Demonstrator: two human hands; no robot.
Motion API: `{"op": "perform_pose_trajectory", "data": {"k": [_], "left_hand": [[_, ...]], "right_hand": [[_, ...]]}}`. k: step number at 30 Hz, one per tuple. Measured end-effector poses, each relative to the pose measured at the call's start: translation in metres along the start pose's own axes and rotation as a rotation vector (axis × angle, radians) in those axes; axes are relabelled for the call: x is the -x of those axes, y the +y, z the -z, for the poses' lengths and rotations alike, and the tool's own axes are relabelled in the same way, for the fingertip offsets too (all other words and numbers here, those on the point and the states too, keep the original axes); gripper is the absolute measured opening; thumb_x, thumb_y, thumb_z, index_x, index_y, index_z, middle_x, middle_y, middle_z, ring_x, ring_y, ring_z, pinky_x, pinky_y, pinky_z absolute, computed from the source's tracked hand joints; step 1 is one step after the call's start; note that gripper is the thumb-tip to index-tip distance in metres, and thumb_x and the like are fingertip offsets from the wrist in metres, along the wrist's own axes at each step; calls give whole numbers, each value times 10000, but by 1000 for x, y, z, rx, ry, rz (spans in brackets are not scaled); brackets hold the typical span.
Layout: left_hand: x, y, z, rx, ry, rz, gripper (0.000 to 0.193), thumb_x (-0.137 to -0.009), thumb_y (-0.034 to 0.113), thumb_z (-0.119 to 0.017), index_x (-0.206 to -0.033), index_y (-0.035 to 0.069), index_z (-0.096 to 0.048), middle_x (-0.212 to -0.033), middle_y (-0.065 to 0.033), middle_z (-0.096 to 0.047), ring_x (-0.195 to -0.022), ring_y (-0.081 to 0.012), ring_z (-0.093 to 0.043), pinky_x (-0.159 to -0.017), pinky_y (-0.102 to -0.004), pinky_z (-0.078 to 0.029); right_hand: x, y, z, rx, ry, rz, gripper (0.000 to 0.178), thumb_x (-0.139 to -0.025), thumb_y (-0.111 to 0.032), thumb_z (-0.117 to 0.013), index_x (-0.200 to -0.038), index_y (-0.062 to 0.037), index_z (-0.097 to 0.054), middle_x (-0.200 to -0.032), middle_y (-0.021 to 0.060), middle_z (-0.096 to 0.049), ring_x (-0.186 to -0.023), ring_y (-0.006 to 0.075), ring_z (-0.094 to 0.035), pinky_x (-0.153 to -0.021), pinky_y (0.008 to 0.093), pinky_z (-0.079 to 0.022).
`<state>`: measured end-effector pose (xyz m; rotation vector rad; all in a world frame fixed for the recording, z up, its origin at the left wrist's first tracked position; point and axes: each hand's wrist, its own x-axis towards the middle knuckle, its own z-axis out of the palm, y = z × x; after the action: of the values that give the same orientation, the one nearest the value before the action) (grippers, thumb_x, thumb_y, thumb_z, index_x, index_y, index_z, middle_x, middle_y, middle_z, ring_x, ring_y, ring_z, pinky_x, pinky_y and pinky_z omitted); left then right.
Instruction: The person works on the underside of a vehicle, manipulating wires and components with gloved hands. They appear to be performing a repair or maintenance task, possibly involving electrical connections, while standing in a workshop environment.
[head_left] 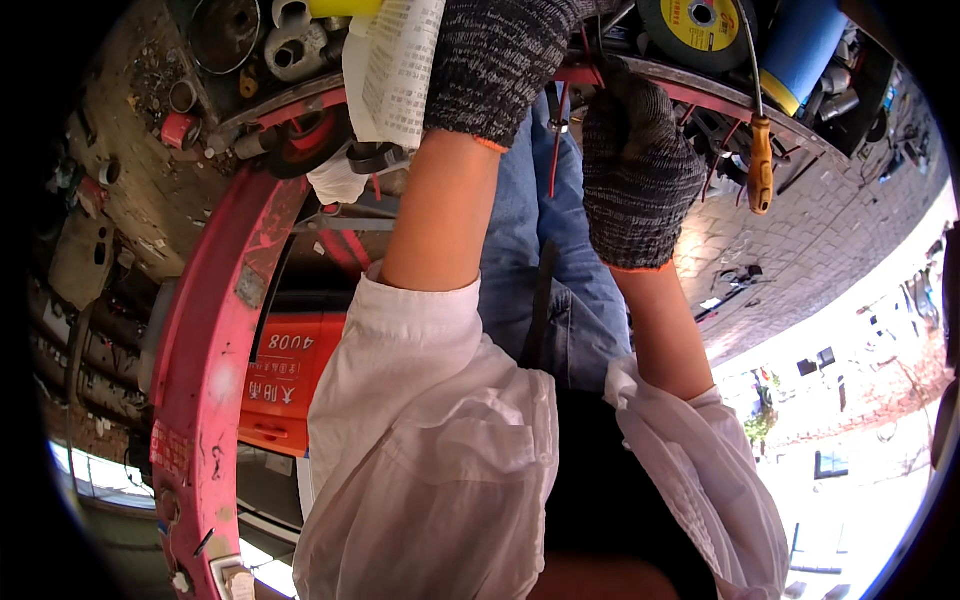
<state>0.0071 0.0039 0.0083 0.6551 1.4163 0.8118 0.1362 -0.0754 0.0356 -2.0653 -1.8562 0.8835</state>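
Both my hands wear dark grey knitted gloves with orange cuffs. My left hand (500,70) reaches over the rim of a cluttered bench, beside a curled printed paper sheet (395,80); its fingers run to the top edge and their grip is hidden. My right hand (642,165) is closed at the red-edged bench rim (725,98); what its fingers hold, if anything, is hidden. Between the hands a thin red rod (556,150) hangs below the rim. Right of my right hand, a screwdriver (760,165) with an orange-brown handle hangs down.
On the bench are a disc with a yellow label (703,25), a blue cylinder (805,45) and cast metal parts (300,40). A red metal beam (205,370) rises at left beside an orange vehicle panel (285,375). Paving (760,260) lies at right, scattered scrap at left.
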Motion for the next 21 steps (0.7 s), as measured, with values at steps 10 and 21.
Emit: {"op": "perform_pose_trajectory", "data": {"k": [10,21], "left_hand": [[-6,-3,2,26,-31,-87,154,-871,72,-771,-999,-14,-769,-907,-106,-767,-795,-198,-692,-780,-327,-553],[-10,-11,1,-71,-44,-34,185,-861,104,-781,-1008,-9,-769,-925,-114,-772,-821,-207,-707,-800,-332,-558]], "right_hand": [[-3,15,-1,-197,72,61,337,-957,-6,-675,-1289,-54,-709,-1166,137,-746,-1074,240,-723,-939,345,-558],[-6,17,-3,-136,103,87,309,-984,-80,-662,-1289,-67,-708,-1219,140,-737,-1148,271,-708,-1007,367,-540]]}}
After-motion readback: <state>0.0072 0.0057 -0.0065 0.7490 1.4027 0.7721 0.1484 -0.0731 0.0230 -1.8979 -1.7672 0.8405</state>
